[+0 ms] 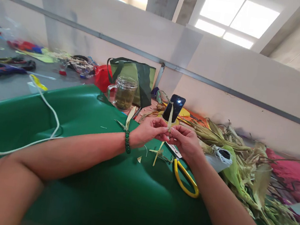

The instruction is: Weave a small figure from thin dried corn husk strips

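Pinched strip [170, 117]; mug [125, 91] of liquid [124, 100]

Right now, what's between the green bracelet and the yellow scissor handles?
The head view shows a pale scrap, a cross-shaped piece and thin strands on the green sheet.

1 pale, pointed husk strip [170, 117] stands upright, pinched between left grip [148, 131] and right grip [187, 141].

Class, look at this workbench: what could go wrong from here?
The pale strip pinched between left hand and right hand looks thin and might tear. The scissors lie close to the right hand and could nick it. A stray reach might tip the glass mug.
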Action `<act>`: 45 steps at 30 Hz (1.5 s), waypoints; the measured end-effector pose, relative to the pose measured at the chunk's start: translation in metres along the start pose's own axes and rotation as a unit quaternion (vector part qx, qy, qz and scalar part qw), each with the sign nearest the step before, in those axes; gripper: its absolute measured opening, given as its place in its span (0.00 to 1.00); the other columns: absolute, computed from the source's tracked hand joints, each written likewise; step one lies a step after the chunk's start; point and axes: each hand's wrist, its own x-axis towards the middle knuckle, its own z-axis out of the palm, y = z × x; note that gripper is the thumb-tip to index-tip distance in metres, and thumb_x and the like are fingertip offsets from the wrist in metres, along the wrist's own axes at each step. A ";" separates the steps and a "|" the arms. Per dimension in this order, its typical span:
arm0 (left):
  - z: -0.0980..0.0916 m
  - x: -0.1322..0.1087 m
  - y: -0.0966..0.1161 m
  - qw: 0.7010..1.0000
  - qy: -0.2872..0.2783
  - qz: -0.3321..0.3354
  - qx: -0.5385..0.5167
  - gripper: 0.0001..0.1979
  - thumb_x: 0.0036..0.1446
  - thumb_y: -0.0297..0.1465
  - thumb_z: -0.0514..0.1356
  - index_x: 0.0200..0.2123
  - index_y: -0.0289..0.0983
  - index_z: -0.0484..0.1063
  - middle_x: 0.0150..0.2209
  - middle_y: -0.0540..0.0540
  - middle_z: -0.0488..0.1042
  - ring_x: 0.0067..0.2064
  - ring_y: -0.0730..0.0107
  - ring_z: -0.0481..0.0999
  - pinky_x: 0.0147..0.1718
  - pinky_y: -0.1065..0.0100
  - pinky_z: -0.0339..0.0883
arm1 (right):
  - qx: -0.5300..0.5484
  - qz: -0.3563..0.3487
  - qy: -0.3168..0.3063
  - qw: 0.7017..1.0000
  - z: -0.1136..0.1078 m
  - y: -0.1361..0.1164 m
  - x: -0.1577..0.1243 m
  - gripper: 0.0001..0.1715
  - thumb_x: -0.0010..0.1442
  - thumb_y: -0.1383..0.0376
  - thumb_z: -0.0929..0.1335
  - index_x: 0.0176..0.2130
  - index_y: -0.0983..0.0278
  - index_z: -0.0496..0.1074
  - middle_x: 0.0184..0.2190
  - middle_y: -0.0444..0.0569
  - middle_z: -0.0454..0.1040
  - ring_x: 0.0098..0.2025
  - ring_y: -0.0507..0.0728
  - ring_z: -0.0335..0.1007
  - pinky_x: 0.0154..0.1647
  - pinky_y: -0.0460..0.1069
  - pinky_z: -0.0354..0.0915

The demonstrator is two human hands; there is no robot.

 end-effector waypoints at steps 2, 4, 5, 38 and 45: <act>0.000 0.001 0.001 1.000 0.007 -0.002 0.002 0.08 0.51 0.23 0.64 0.27 0.31 0.66 0.23 0.51 0.74 0.22 0.79 0.74 0.27 0.75 0.70 | -0.050 -0.044 0.014 0.998 0.001 -0.001 -0.002 0.21 0.41 0.52 0.77 0.26 0.63 0.72 0.22 0.42 0.73 0.24 0.49 0.69 0.29 0.47 0.70; 0.001 0.001 0.002 1.000 0.007 -0.009 0.002 0.07 0.52 0.22 0.63 0.27 0.31 0.65 0.23 0.51 0.73 0.22 0.79 0.74 0.27 0.74 0.70 | -0.118 -0.114 0.032 0.986 0.002 -0.002 -0.004 0.19 0.45 0.51 0.75 0.28 0.62 0.72 0.24 0.43 0.74 0.28 0.52 0.72 0.34 0.50 0.71; 0.000 0.001 0.002 1.000 0.004 -0.014 0.000 0.07 0.52 0.21 0.62 0.28 0.31 0.65 0.23 0.51 0.73 0.22 0.78 0.74 0.27 0.74 0.70 | -0.153 -0.148 0.038 0.976 0.001 -0.002 -0.005 0.17 0.47 0.52 0.74 0.29 0.61 0.72 0.25 0.44 0.75 0.29 0.54 0.73 0.35 0.51 0.71; 0.000 0.002 -0.010 0.995 0.027 0.035 0.092 0.11 0.50 0.30 0.64 0.25 0.34 0.64 0.21 0.55 0.65 0.23 0.81 0.68 0.22 0.78 0.61 | -0.427 -0.260 0.003 0.866 -0.009 0.000 -0.005 0.06 0.54 0.62 0.69 0.28 0.61 0.74 0.24 0.45 0.76 0.27 0.53 0.68 0.29 0.49 0.63; 0.002 0.000 -0.010 0.990 0.042 0.090 0.096 0.10 0.49 0.28 0.64 0.23 0.33 0.65 0.22 0.55 0.65 0.24 0.81 0.66 0.24 0.77 0.62 | -0.283 -0.153 -0.019 0.947 -0.005 -0.004 -0.005 0.12 0.51 0.56 0.71 0.27 0.63 0.74 0.21 0.44 0.74 0.24 0.53 0.68 0.27 0.49 0.64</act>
